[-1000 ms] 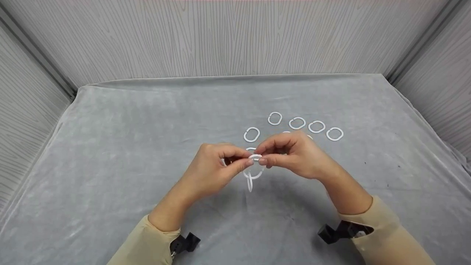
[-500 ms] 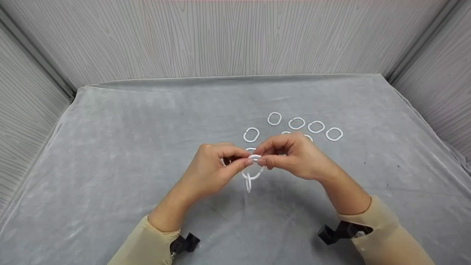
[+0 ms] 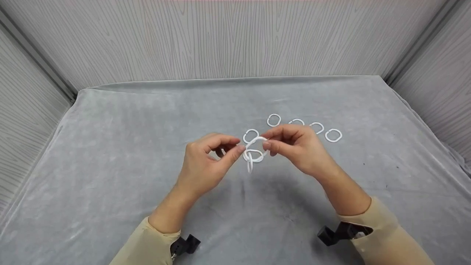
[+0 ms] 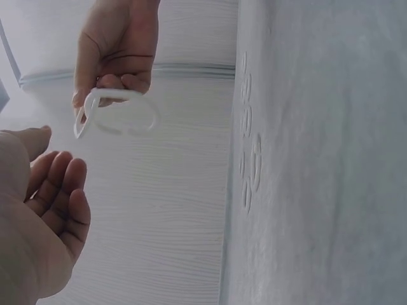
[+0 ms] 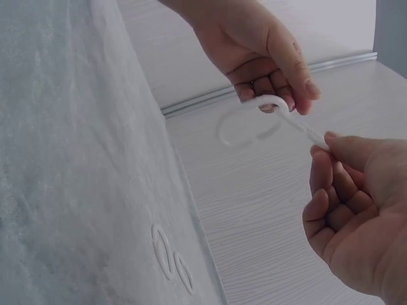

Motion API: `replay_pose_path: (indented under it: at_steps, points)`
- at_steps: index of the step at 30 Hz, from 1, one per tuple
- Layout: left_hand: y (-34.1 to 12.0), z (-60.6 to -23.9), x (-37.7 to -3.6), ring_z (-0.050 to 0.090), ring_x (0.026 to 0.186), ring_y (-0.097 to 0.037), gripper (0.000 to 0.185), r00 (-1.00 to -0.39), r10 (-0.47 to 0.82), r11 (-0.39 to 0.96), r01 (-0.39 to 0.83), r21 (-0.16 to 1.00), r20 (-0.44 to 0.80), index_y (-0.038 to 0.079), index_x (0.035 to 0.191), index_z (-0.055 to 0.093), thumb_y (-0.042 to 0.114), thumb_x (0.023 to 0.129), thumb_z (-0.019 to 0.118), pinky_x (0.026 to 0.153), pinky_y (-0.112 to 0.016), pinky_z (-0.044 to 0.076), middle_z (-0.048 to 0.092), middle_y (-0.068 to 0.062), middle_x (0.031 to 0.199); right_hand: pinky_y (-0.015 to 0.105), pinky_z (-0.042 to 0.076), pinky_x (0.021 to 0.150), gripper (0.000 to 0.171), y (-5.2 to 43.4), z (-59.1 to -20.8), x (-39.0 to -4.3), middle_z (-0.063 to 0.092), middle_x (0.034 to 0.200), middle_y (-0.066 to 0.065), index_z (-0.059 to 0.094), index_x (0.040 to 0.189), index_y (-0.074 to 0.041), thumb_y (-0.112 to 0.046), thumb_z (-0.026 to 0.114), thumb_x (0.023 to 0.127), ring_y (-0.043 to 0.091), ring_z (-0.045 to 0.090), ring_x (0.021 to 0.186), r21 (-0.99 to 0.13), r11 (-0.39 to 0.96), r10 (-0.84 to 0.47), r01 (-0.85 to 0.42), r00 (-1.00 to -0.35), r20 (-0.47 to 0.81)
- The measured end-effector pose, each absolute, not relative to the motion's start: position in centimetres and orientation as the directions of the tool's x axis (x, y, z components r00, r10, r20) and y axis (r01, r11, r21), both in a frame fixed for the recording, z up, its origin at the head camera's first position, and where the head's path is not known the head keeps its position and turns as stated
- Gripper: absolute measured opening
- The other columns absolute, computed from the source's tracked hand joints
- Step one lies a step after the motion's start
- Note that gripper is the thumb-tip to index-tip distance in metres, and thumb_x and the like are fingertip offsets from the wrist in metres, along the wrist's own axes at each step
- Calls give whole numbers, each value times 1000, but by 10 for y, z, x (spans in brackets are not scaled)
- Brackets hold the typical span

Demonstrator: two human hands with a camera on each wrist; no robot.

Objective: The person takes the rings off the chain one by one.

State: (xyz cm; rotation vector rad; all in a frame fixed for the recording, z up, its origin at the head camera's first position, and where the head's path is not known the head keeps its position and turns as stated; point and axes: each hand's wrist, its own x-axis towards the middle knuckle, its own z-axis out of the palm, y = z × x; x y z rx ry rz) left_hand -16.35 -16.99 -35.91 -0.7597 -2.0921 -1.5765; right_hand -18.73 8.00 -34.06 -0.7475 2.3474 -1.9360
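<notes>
Two hands meet above a grey cloth-covered table (image 3: 121, 165), which spreads beneath and around them, walled by pale wood-grain panels (image 3: 235, 36) on the far side and at both flanks. Beige sleeves (image 3: 147, 246) cover both forearms, each with a black camera mount at the wrist. The left hand (image 3: 206, 165) has its thumb and forefinger curled toward each other, tips pressed against the left side of a small chain of white plastic rings (image 3: 254, 152). The right hand (image 3: 294, 149) pinches the chain's top ring from the right side between thumb and fingertips; in the right wrist view the ring's end lies against its thumb tip. The chain hangs between the two hands, clear of the cloth, with lower rings dangling just below the fingertips. Beyond the right hand, a row of loose white rings (image 3: 333, 135) lies flat on the cloth, some partly hidden behind the knuckles, and one more ring (image 3: 274, 120) lies just past the fingertips.
</notes>
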Motion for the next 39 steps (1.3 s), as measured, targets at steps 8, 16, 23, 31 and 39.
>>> replay_pose_path:
  at_steps: [8,16,23,31,39]
  points:
    - [-159,-366,-162,68,81,-9,16,-694,111,270,710,650,712,9,102,81,19,91,88,69,-29,54,74,7,89,32,60,78,18,77,-337,-184,75,90,11,77,111,7,5,77,93,21,69,77,-960,2,-179,-279,-945,274]
    - [-150,-376,-158,69,84,-11,23,-673,126,301,726,618,729,11,104,81,23,87,91,70,-32,56,74,5,91,30,59,75,17,74,-337,-182,75,87,11,78,111,5,3,77,94,20,67,75,-956,-33,-107,-293,-950,295]
    - [-147,-381,-157,70,85,-11,24,-648,120,320,743,589,752,11,104,81,21,85,93,70,-33,57,74,4,91,30,59,73,15,69,-337,-180,74,88,13,79,110,0,0,77,95,21,68,75,-959,-35,-78,-282,-956,284]
    - [-145,-384,-156,69,86,-9,25,-650,118,334,738,586,751,11,104,80,24,86,92,70,-32,58,74,4,91,28,58,73,17,66,-337,-179,74,88,13,77,112,5,0,77,96,21,69,74,-957,-32,-50,-289,-956,291]
    - [-144,-384,-156,69,82,-11,22,-652,97,322,735,596,752,11,101,80,20,85,92,68,-37,58,73,4,88,29,58,73,15,64,-339,-178,74,87,13,77,110,5,2,76,95,20,68,73,-955,-83,-55,-284,-956,288]
